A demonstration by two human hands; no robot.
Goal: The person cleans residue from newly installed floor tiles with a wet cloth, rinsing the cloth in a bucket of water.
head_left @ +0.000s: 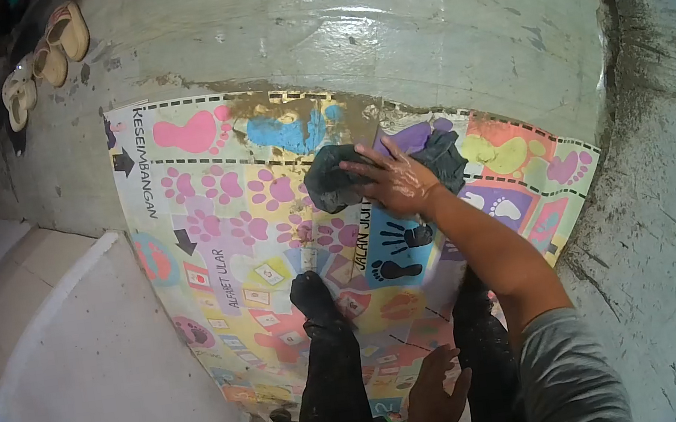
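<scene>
My right hand (396,179) lies on a bunched dark cloth (335,178), its fingers spread over the left part. More of the cloth sticks out to the right of my wrist. Under it is a colourful printed floor sheet (218,185) with footprints, paw prints, handprints and lettering. Brown wet dirt (259,108) smears the sheet's far edge around a blue footprint (288,134). Pale smears mark the back of my right hand. Low in the view, my left hand (435,396) hangs between my legs, thumb apart from the fingers, with nothing visible in it.
My dark-covered foot (309,291) stands on the sheet. Wet grey concrete floor (413,10) lies beyond it. Pale shoes (60,47) sit at the far left. A white low wall (108,355) borders the left, and a rough grey surface (663,252) the right.
</scene>
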